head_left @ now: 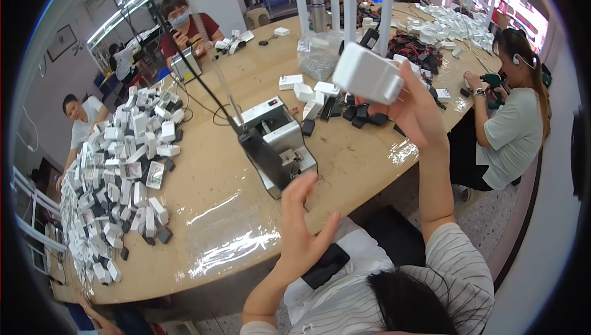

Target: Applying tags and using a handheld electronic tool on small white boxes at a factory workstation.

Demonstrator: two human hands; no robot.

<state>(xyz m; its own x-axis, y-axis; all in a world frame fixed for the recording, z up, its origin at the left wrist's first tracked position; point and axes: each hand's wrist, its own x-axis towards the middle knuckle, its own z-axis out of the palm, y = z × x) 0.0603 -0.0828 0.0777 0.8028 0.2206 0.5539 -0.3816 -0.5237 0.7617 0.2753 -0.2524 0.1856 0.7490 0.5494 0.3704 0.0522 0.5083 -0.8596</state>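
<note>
right hand [414, 110] is clamped on a white, rounded-corner plastic box [363, 76], thumb and fingers at its right-hand end. box is up in the air, clear of the tabletop, broad face turned out. end grip leaves most of the shell uncovered, probably why it's held there. which fingers carry the load: can't tell, some are behind the box.

left hand [301, 230] holds nothing visible: thumb and fingers well apart, palm in the air at the table's near edge. fingertips are by the near end of a silver-grey metal bench unit with a red switch [280, 138]; contact or just overlap in the view, can't tell.

a black cylindrical tool on a dark cord [265, 156] is in front of that unit, upper end tilted left. looks hung from above so it takes up no bench space and is within easy reach. whether it touches the unit: unclear.

unit is near the table edge, likely for short reach. beyond it, a small cluster of white and black plastic pieces [317, 104] lies toward the right hand's side. big heap of white and black plastic housings [123, 181] is off to the left, which leaves tan tabletop [215, 212] between it and the unit.
</note>
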